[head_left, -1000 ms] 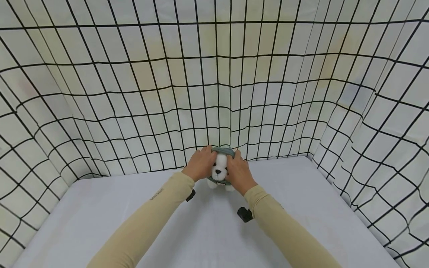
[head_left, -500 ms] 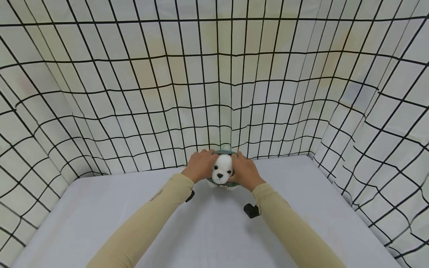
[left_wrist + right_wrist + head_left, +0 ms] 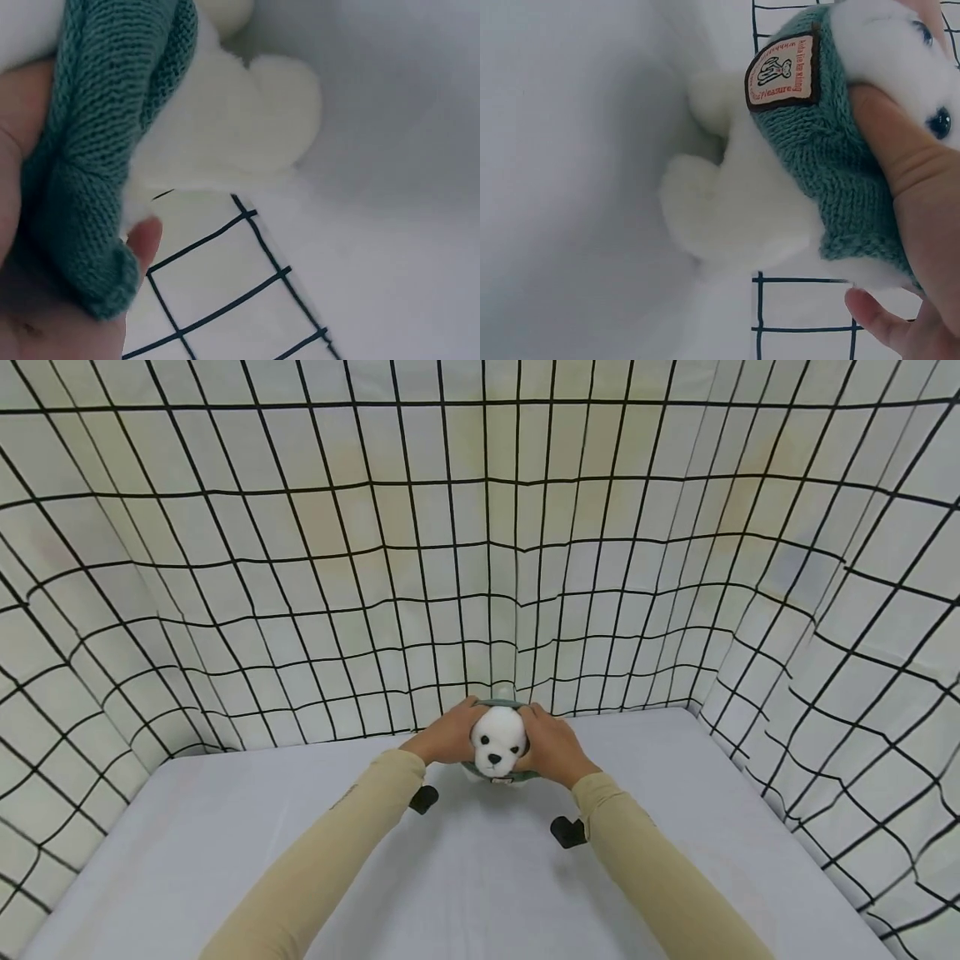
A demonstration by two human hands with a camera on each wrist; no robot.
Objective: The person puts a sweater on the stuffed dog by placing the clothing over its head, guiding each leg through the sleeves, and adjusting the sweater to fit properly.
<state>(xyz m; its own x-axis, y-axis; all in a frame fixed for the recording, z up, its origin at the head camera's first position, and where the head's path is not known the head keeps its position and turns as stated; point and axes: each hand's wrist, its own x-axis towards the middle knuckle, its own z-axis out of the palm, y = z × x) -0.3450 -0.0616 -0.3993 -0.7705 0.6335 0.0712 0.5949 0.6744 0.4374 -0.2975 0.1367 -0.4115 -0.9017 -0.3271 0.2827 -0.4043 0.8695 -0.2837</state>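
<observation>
A white plush dog [image 3: 498, 733] with black eyes and nose is at the far side of the table, facing me. It wears a teal knitted sweater [image 3: 840, 172] bearing a brown-edged label [image 3: 784, 73] at the chest. My left hand [image 3: 448, 735] grips the sweater at one side of the head, and a fold of knit [image 3: 101, 135] lies between thumb and fingers in the left wrist view. On the other side my right hand [image 3: 557, 747] holds the sweater, thumb pressed along its neck edge beside the cheek. White paws [image 3: 705, 202] show below the sweater. Much of the dog's back is hidden.
A white-covered table [image 3: 480, 877] spreads toward me. White walls with a black grid [image 3: 337, 568] rise at the back and both sides, close behind the dog. Black wrist cameras [image 3: 568, 832] hang under both sleeves.
The sweater's opening has spread and slid back off the face, so both eyes and more of the head show. My hands have moved slightly apart, the right one rightward.
</observation>
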